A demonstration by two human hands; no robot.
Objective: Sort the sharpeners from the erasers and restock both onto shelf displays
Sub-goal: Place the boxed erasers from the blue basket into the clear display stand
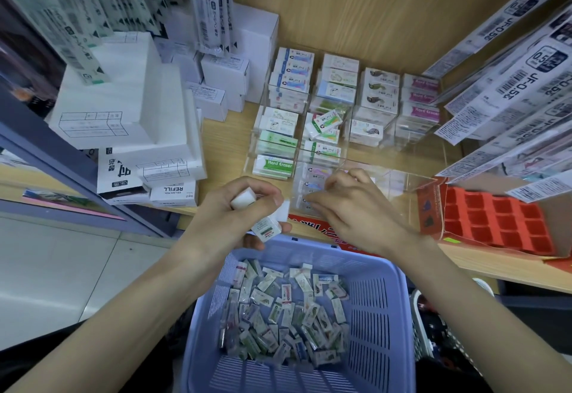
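Observation:
A lilac plastic basket (393, 306) sits low in the middle, holding several small wrapped erasers (284, 315). My left hand (235, 210) is above its far rim, shut on a few white erasers (266, 228). My right hand (349, 207) reaches into the front compartment of a clear acrylic display (411, 179) on the wooden shelf, fingertips pinched on a wrapped eraser (309, 204) there. The display's rear compartments hold rows of boxed erasers (291, 80), including green "Hard Eraser" packs (274, 165). No sharpener is clearly recognisable.
White refill boxes (130, 105) are stacked on the shelf to the left. A red cardboard tray (498, 222) with empty cells stands at the right. Hanging pen refill packs (523, 61) crowd the right and top left. A second basket's white rim (421, 330) shows right of the lilac one.

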